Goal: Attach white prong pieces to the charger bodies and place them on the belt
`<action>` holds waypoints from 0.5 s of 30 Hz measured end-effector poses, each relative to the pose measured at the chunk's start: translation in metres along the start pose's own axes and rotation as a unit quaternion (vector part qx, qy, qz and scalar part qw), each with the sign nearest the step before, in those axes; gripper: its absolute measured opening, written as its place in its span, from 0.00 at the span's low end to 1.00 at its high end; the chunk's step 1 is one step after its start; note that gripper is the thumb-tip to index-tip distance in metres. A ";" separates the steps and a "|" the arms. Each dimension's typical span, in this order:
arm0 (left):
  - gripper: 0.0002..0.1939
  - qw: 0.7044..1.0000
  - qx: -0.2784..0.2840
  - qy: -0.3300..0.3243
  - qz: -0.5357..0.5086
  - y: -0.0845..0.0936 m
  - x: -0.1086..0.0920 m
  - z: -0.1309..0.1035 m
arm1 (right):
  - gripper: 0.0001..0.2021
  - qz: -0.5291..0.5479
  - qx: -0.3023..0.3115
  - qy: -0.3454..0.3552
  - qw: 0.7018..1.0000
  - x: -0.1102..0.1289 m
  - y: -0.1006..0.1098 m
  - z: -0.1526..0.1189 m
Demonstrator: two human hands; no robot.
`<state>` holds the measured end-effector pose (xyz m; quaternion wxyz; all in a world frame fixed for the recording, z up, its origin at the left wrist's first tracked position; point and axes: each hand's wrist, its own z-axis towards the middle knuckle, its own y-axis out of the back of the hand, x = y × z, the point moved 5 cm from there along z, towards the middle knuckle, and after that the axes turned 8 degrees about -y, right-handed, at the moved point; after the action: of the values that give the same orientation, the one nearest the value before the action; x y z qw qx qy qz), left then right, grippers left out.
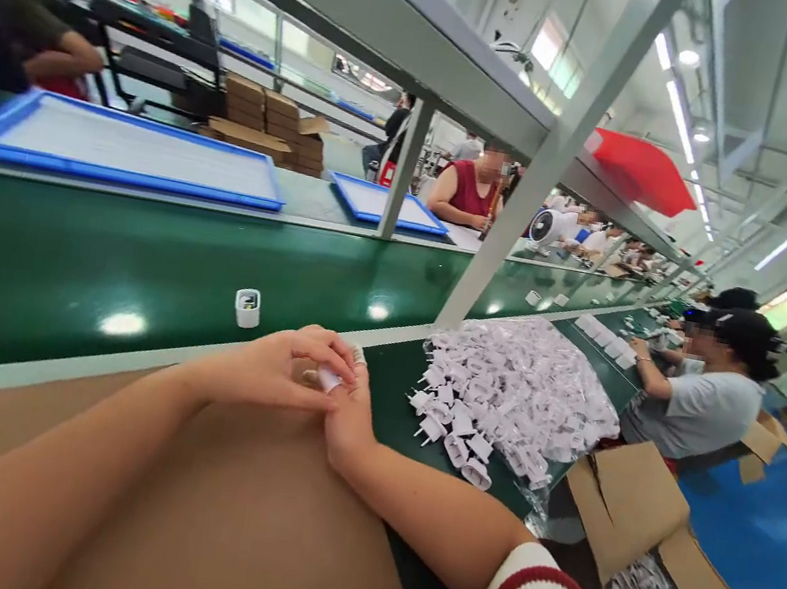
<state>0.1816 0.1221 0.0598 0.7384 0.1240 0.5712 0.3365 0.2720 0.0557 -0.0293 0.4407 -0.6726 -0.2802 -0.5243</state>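
My left hand (282, 364) and my right hand (350, 419) meet above the near edge of the bench. Between their fingers shows a small white plastic piece (328, 378), mostly covered, so its kind is hard to make out. The fingers of my left hand bend over it, while those of my right hand close around it from the other side. Beyond my left hand, a white charger housing (247, 307) with parts showing inside sits on the green conveyor belt (162, 264). To the right of my hands lies a big heap of white plug housings (521, 388), partly in clear plastic.
A brown cardboard surface (245, 532) lies below my arms. A slanted metal post (522, 211) rises beside the heap. Blue-rimmed trays (132, 177) stand beyond the belt. An open carton (632, 494) of white parts is at lower right, near a seated co-worker (704, 390).
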 end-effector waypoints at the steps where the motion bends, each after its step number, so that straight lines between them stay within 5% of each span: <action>1: 0.15 1.000 0.024 0.009 -0.009 -0.004 -0.002 0.001 | 0.30 0.020 0.008 -0.004 1.000 0.001 -0.001 -0.001; 8: 0.18 0.994 0.047 0.024 -0.092 0.003 0.008 -0.006 | 0.46 0.019 0.006 -0.064 0.998 0.001 -0.002 -0.007; 9: 0.18 0.996 0.010 0.030 -0.089 0.011 0.011 -0.008 | 0.45 0.007 -0.002 -0.073 0.997 0.002 -0.001 -0.008; 11: 0.21 0.987 -0.148 0.046 -0.050 0.035 0.017 -0.014 | 0.42 -0.020 -0.014 -0.085 0.996 0.005 0.001 -0.008; 13: 0.25 0.932 -0.342 0.105 0.051 0.064 0.027 -0.032 | 0.37 -0.062 -0.022 -0.082 0.994 0.010 0.003 -0.008; 15: 0.35 0.872 -0.417 0.204 0.157 0.080 0.045 -0.052 | 0.32 -0.133 -0.018 -0.068 0.989 0.017 0.004 -0.008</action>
<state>0.1103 0.1997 0.0547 0.5260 -0.1783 0.4889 0.6726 0.2765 0.0453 -0.0135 0.3344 -0.6711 -0.3871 -0.5366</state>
